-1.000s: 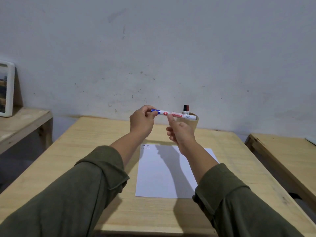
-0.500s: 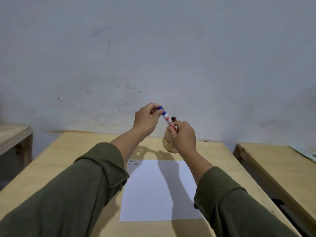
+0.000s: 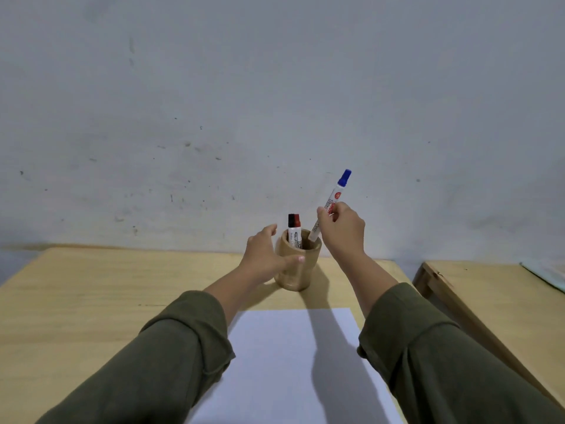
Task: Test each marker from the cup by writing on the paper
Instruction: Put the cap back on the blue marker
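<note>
Right hand (image 3: 341, 229) grips the slim blue-capped marker (image 3: 333, 201) above the round wooden cup (image 3: 298, 264); left hand (image 3: 266, 255) spread, perhaps touching.

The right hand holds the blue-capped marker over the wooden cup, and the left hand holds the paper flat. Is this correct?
Not quite. In the head view the left hand is at the cup, not on the paper. The right hand does hold the blue-capped marker over it.

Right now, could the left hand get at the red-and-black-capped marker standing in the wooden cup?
Probably yes. The left hand is open beside the wooden cup, and the red-and-black-capped marker sticks up above the rim, uncovered; the right hand holds the blue-capped marker off to the other side.
</note>
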Tool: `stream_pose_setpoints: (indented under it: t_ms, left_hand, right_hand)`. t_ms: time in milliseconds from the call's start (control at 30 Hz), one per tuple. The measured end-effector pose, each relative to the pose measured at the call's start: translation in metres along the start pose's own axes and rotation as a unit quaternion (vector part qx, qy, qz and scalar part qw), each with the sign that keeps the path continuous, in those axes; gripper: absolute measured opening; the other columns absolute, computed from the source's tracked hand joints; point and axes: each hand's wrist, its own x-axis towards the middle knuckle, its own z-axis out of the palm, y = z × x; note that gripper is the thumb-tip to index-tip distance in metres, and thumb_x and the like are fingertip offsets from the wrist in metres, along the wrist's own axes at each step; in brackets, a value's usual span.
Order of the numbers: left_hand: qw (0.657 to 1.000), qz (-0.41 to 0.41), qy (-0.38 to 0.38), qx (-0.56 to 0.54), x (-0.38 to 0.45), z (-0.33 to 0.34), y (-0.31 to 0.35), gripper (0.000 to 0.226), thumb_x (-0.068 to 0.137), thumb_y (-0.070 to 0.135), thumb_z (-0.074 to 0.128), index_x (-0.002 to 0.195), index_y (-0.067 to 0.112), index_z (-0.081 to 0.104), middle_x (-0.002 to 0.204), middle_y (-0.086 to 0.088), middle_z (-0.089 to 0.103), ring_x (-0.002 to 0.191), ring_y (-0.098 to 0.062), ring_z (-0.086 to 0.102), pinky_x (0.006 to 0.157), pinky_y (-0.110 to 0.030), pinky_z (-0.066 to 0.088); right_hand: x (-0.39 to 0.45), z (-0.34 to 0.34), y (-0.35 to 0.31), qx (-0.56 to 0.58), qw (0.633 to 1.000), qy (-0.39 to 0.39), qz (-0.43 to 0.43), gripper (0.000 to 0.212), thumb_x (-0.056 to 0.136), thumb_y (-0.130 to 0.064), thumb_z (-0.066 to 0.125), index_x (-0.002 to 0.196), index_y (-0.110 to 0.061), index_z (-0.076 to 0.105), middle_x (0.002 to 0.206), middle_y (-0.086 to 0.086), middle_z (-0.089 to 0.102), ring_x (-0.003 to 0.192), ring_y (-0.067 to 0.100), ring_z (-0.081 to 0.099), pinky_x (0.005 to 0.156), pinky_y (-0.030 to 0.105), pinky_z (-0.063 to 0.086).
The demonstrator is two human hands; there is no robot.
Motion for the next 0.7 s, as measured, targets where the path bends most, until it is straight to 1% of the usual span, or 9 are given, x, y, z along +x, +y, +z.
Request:
stream_pose_setpoints:
  t_ms: [100, 200, 267, 333, 367, 467, 567, 633, 700]
  left_hand:
    - [1.0, -0.003, -0.006, -0.024, 0.007, 0.01, -0.005, 0.11, 0.058, 0.043, 0.083, 0.146, 0.02, 0.021, 0.149, -0.001, 0.034, 0.138, -0.02, 0.03, 0.108, -0.033, 0.029]
    - [1.0, 0.002, -0.002, -0.029, 0.013, 0.015, -0.008, 0.109, 0.058, 0.045, 0.083, 0.146, 0.022, 0.023, 0.147, -0.004, 0.036, 0.136, -0.02, 0.034, 0.104, -0.03, 0.031]
    - [0.999, 0.009, -0.001, -0.037, 0.015, 0.017, -0.009, 0.101, 0.06, 0.043, 0.082, 0.144, 0.023, 0.028, 0.142, -0.004, 0.04, 0.13, -0.017, 0.039, 0.097, -0.023, 0.031]
    - [0.999, 0.025, 0.003, -0.046, 0.015, 0.018, -0.01, 0.086, 0.064, 0.041, 0.081, 0.138, 0.025, 0.038, 0.134, -0.002, 0.047, 0.118, -0.01, 0.044, 0.086, -0.014, 0.033]
    - [0.998, 0.034, 0.007, -0.047, 0.015, 0.019, -0.011, 0.078, 0.065, 0.04, 0.08, 0.133, 0.027, 0.044, 0.129, 0.0, 0.051, 0.115, -0.01, 0.045, 0.083, -0.013, 0.034]
    - [0.998, 0.045, 0.02, -0.041, 0.018, 0.022, -0.016, 0.071, 0.065, 0.044, 0.079, 0.128, 0.032, 0.048, 0.124, 0.001, 0.057, 0.118, -0.013, 0.046, 0.087, -0.021, 0.035]
    - [0.998, 0.047, 0.022, -0.045, 0.019, 0.023, -0.018, 0.068, 0.064, 0.046, 0.078, 0.125, 0.035, 0.049, 0.122, 0.002, 0.058, 0.116, -0.013, 0.049, 0.087, -0.022, 0.037]
    - [0.997, 0.052, 0.023, -0.043, 0.02, 0.023, -0.018, 0.067, 0.065, 0.044, 0.078, 0.124, 0.033, 0.049, 0.121, 0.004, 0.06, 0.117, -0.014, 0.05, 0.088, -0.023, 0.038]
    - [0.998, 0.053, 0.023, -0.038, 0.02, 0.022, -0.018, 0.067, 0.065, 0.044, 0.079, 0.124, 0.031, 0.05, 0.121, 0.004, 0.06, 0.116, -0.015, 0.051, 0.088, -0.024, 0.039]
  right_hand:
    - [0.008, 0.005, 0.009, -0.003, 1.0, -0.031, 0.001, 0.013, 0.089, -0.024, 0.051, 0.093, -0.014, 0.045, 0.071, -0.003, 0.05, 0.067, 0.015, 0.05, 0.056, 0.023, 0.039]
    - [0.011, 0.013, 0.016, -0.04, 0.997, -0.067, 0.006, 0.02, 0.09, -0.028, 0.052, 0.103, -0.013, 0.048, 0.085, 0.002, 0.057, 0.08, 0.021, 0.057, 0.069, 0.03, 0.046]
    - [0.013, 0.018, 0.02, -0.055, 0.995, -0.082, 0.012, 0.024, 0.09, -0.032, 0.052, 0.104, -0.013, 0.052, 0.09, 0.003, 0.06, 0.085, 0.023, 0.058, 0.073, 0.033, 0.047]
    - [0.013, 0.023, 0.024, -0.07, 0.993, -0.092, 0.013, 0.026, 0.091, -0.037, 0.049, 0.097, -0.013, 0.055, 0.089, 0.002, 0.061, 0.085, 0.023, 0.057, 0.071, 0.032, 0.043]
    - [0.013, 0.024, 0.026, -0.08, 0.992, -0.098, 0.012, 0.028, 0.092, -0.04, 0.048, 0.092, -0.013, 0.055, 0.087, 0.002, 0.06, 0.084, 0.022, 0.056, 0.069, 0.03, 0.04]
    - [0.013, 0.027, 0.029, -0.093, 0.99, -0.102, 0.006, 0.034, 0.094, -0.043, 0.045, 0.089, -0.012, 0.057, 0.086, 0.002, 0.059, 0.083, 0.022, 0.056, 0.062, 0.028, 0.036]
    - [0.014, 0.031, 0.032, -0.09, 0.992, -0.092, 0.006, 0.034, 0.092, -0.042, 0.049, 0.1, -0.013, 0.063, 0.095, 0.007, 0.062, 0.085, 0.022, 0.055, 0.068, 0.028, 0.037]
    - [0.015, 0.033, 0.034, -0.078, 0.994, -0.082, 0.01, 0.035, 0.09, -0.041, 0.052, 0.111, -0.016, 0.065, 0.105, 0.01, 0.062, 0.093, 0.024, 0.058, 0.07, 0.028, 0.038]
    - [0.014, 0.035, 0.035, -0.057, 0.996, -0.068, 0.024, 0.039, 0.088, -0.041, 0.055, 0.118, -0.018, 0.064, 0.111, 0.012, 0.061, 0.099, 0.026, 0.061, 0.072, 0.027, 0.039]
